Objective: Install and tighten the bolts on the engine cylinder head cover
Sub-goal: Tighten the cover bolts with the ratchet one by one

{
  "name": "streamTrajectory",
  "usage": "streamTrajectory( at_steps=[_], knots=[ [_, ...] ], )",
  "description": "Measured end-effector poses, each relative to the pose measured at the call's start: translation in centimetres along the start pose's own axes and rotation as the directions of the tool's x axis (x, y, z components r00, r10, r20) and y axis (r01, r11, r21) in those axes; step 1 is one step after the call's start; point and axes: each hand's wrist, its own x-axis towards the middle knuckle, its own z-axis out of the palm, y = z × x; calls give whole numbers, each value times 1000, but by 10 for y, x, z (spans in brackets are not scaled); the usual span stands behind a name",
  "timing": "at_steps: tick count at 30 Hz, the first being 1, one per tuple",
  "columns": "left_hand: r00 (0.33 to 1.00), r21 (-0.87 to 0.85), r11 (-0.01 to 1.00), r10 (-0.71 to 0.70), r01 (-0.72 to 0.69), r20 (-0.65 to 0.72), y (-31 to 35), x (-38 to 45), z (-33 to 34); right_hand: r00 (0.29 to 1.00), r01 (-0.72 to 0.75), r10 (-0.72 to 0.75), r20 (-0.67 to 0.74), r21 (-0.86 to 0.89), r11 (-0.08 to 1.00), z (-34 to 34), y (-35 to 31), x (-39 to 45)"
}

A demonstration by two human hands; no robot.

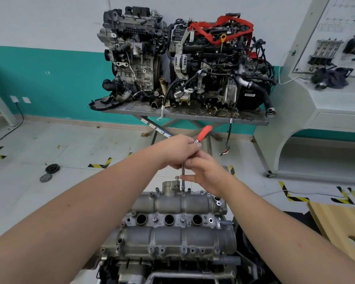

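The grey cylinder head cover (172, 203) lies below me, with three round plug holes in a row and several bolts seated along its near edge. A ratchet with an orange handle (203, 133) points up and to the right. Its thin steel extension (183, 177) runs straight down onto a bolt at the cover's far edge. My left hand (178, 150) grips the ratchet head at the top of the extension. My right hand (205, 171) holds the extension shaft just below, fingers pinched around it. A loose bolt (176, 177) stands raised just left of the extension.
Two dirty engines (184, 58) sit on a metal lift table (184, 114) straight ahead. A white training console (320, 89) stands at the right. A wooden board (342, 228) lies to my right. Round parts (52, 168) lie on the floor at the left.
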Motion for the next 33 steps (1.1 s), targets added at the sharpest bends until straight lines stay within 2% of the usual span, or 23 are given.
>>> streamTrajectory(
  at_steps=[3, 5, 8, 11, 12, 13, 15, 16, 17, 18, 20, 22, 23, 24, 26, 27, 28, 29, 30, 31, 32, 33],
  knots=[
    [996, -228, 973, 41, -23, 75, -14, -1, -2, 994, 80, -95, -62, -209, 975, -3, 8, -3],
    [991, -430, 903, 49, 10, 126, -23, -2, -4, 986, 95, -131, -102, -300, 949, -4, 15, -4],
    [983, -656, 753, 87, 43, 164, -35, -2, -3, 972, 47, -152, -182, -479, 876, -8, 27, -7],
    [980, -772, 634, 124, 44, 158, -41, -2, 1, 957, -75, -113, -267, -606, 792, -11, 45, -9],
    [979, -797, 602, 132, 43, 153, -43, -2, 2, 951, -154, -73, -300, -667, 729, -13, 52, -10],
    [979, -815, 577, 137, 44, 150, -44, -3, 3, 946, -238, -31, -324, -753, 614, -17, 59, -12],
    [978, -821, 570, 146, 39, 148, -44, -4, 2, 951, -309, 44, -307, -925, 221, -28, 77, -18],
    [978, -800, 598, 144, 35, 151, -44, -4, 0, 961, -266, 83, -262, -963, 37, -33, 86, -22],
    [978, -752, 658, 135, 30, 157, -41, -5, -3, 970, -203, 116, -212, -976, -84, -36, 94, -26],
    [979, -658, 753, 118, 20, 165, -37, -5, -7, 974, -157, 138, -178, -976, -151, -39, 99, -28],
    [981, -340, 940, 89, -26, 171, -26, -6, -16, 970, -142, 167, -175, -970, -195, -40, 104, -27],
    [978, 5, 993, 116, -119, 171, -11, -9, -16, 950, -178, 214, -226, -959, -220, -34, 104, -23],
    [972, 190, 962, 164, -195, 168, -4, -10, -12, 939, -200, 231, -255, -951, -235, -29, 103, -21],
    [963, 387, 884, 215, -264, 165, 1, -10, -6, 930, -218, 239, -279, -943, -252, -24, 103, -19],
    [938, 697, 648, 329, -308, 109, 0, -9, 10, 922, -240, 235, -307, -931, -273, -18, 103, -16],
    [903, 787, 535, 424, -307, 64, -3, -9, 17, 921, -246, 231, -312, -930, -275, -16, 104, -16],
    [827, 843, 431, 562, -323, 30, -10, -9, 22, 921, -249, 229, -314, -929, -273, -16, 104, -16],
    [713, 876, 336, 701, -346, 13, -18, -10, 26, 922, -251, 226, -315, -929, -271, -17, 104, -16],
    [571, 893, 274, 821, -358, -22, -27, -11, 29, 923, -251, 224, -314, -930, -270, -18, 104, -16],
    [435, 894, 262, 896, -362, -87, -34, -12, 31, 923, -250, 222, -313, -930, -271, -20, 105, -17],
    [356, 882, 304, 919, -360, -171, -38, -11, 33, 924, -248, 221, -312, -929, -274, -21, 106, -17],
    [350, 853, 380, 901, -357, -255, -42, -10, 34, 923, -248, 222, -313, -929, -276, -21, 107, -17]
  ],
)
